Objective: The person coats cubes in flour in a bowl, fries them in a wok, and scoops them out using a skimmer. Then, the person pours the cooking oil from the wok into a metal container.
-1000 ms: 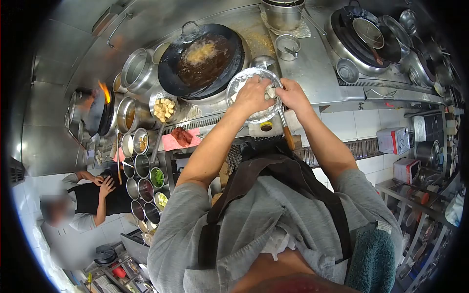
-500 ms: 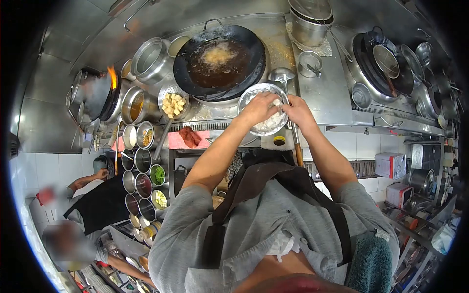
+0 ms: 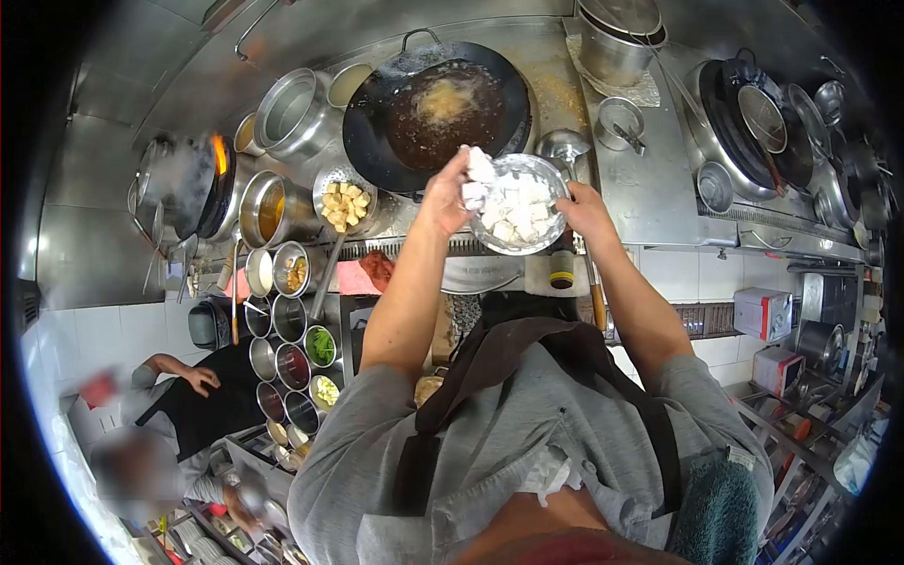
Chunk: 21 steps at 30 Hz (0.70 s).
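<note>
1. The left hand (image 3: 445, 196) is beside the left edge of the metal bowl (image 3: 559, 232), its fingers part-curled and closed around white-coated pieces (image 3: 480, 166).
2. One clump of these pieces sits at the fingertips, the uppermost point of the hand in view; another lies lower, on the inner side facing the bowl, between the fingers and the rim.
3. Both clumps appear at the bowl's left rim; whether the lower one touches the metal I cannot tell.
4. More white-coated chunks (image 3: 516, 209) lie loose inside the bowl, to the right of the left fingers and apart from their grip.
5. The right hand (image 3: 586, 209) is closed on the bowl's right rim, thumb at the edge; its remaining fingers are mostly hidden, so how far they curl underneath is unclear.
6. Just beyond the bowl and left hand stands the black wok (image 3: 372, 122), with a pale foaming patch (image 3: 444, 101) in its dark oil.
7. A ladle (image 3: 563, 144) lies near the right hand, and fried cubes (image 3: 346, 205) rest in a strainer (image 3: 326, 278) left of the left hand.
</note>
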{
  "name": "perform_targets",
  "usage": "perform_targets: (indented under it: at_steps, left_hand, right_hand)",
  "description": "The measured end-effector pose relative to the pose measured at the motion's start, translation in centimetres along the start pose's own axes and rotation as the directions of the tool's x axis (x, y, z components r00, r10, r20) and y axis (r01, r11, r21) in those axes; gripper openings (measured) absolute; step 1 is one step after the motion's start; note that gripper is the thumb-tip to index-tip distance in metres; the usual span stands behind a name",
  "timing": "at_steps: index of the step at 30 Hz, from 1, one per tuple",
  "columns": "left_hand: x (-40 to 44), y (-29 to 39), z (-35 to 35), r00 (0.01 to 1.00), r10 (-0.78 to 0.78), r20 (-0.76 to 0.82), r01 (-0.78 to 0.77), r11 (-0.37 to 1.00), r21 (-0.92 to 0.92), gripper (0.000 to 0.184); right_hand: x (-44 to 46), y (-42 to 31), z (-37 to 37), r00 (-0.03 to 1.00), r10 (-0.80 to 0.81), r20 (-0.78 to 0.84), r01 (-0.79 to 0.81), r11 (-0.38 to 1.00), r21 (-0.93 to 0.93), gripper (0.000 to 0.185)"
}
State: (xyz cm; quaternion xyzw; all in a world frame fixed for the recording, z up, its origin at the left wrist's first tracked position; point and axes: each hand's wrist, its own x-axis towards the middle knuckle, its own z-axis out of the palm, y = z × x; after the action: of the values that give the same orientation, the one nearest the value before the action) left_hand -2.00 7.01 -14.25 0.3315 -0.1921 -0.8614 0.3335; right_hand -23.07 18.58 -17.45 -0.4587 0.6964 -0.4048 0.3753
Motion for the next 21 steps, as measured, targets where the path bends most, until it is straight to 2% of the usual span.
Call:
perform_targets:
  at_steps: [1,3,5,6,7,8,9,10,11,12,13,14,15,16,17,19,21]
  left_hand:
    - [-0.5,1.5,0.2,0.998,0.040,-0.055,-0.038,0.998,0.048,0.025]
    - [0.2,5.1,-1.9,1.000,0.007,-0.016,-0.003,0.977,0.214,0.024]
    - [1.5,8.9,-4.5,0.997,-0.067,-0.041,0.078,0.916,0.393,0.025]
    - [2.4,9.6,-4.9,0.980,0.067,-0.188,0.058,0.805,0.590,0.025]
    - [3.7,10.2,-6.4,0.953,0.182,-0.240,0.085,0.601,0.794,0.040]
    - [5.6,11.3,-8.5,0.958,0.151,-0.243,0.202,0.245,0.948,0.051]
    - [7.3,12.4,-10.5,0.959,0.122,-0.257,0.274,-0.153,0.949,0.063]
    - [8.7,13.0,-12.1,0.960,0.115,-0.255,0.271,-0.156,0.950,0.063]
    - [9.9,13.4,-13.4,0.967,0.168,-0.193,0.251,-0.467,0.848,0.064]
    - [10.7,13.3,-13.9,0.974,0.196,-0.115,0.223,-0.727,0.650,0.065]
    - [10.2,14.4,-11.1,0.950,0.121,-0.287,0.280,-0.735,0.617,0.077]
    - [11.2,15.3,-11.8,0.949,0.154,-0.276,0.304,-0.687,0.660,0.079]
    - [12.4,15.8,-14.2,0.932,0.363,0.023,0.254,-0.695,0.673,0.078]
    - [11.5,16.0,-12.4,0.896,0.431,0.106,0.282,-0.737,0.615,0.090]
    - [9.5,16.0,-8.4,0.869,0.486,0.095,0.307,-0.679,0.666,0.076]
    - [6.3,15.3,-2.9,0.754,0.578,0.311,0.218,-0.667,0.712,0.055]
    - [2.4,13.0,1.7,0.678,0.582,0.449,0.016,-0.622,0.783,0.043]
  right_hand:
    - [-0.1,0.3,-0.2,0.999,0.035,0.005,-0.035,0.999,0.031,0.022]
    - [-0.3,0.9,-0.9,0.994,0.104,0.017,-0.105,0.990,0.091,0.026]
    - [-0.8,1.7,-1.8,0.988,0.151,0.009,-0.152,0.985,0.082,0.025]
    - [-1.0,2.2,-2.1,0.989,0.140,-0.041,-0.140,0.990,0.010,0.024]
    - [-1.2,2.7,-2.6,0.988,0.126,-0.091,-0.132,0.989,-0.062,0.023]
    - [-1.2,4.4,-2.5,0.985,0.124,-0.118,-0.122,0.992,0.020,0.023]
    - [-1.2,5.0,-2.6,0.984,0.127,-0.124,-0.125,0.992,0.021,0.023]
    - [-1.4,5.5,-2.8,0.981,0.155,-0.116,-0.149,0.987,0.059,0.023]
    - [-1.7,5.8,-3.1,0.977,0.183,-0.107,-0.173,0.980,0.096,0.023]
    - [-1.8,5.8,-3.2,0.975,0.190,-0.114,-0.179,0.979,0.098,0.023]
    - [-2.0,5.6,-3.4,0.975,0.184,-0.121,-0.173,0.980,0.096,0.022]
    - [-2.3,5.4,-3.6,0.975,0.184,-0.127,-0.173,0.980,0.095,0.022]
    - [-2.6,5.2,-3.8,0.970,0.206,-0.132,-0.195,0.976,0.095,0.022]
    - [-2.8,4.8,-4.0,0.971,0.194,-0.142,-0.186,0.980,0.065,0.021]
    - [-3.1,4.4,-4.2,0.973,0.174,-0.152,-0.171,0.985,0.035,0.020]
    - [-3.8,3.2,-4.6,0.970,0.178,-0.167,-0.181,0.983,-0.003,0.021]
    - [-4.1,2.2,-4.7,0.971,0.164,-0.172,-0.173,0.984,-0.038,0.022]
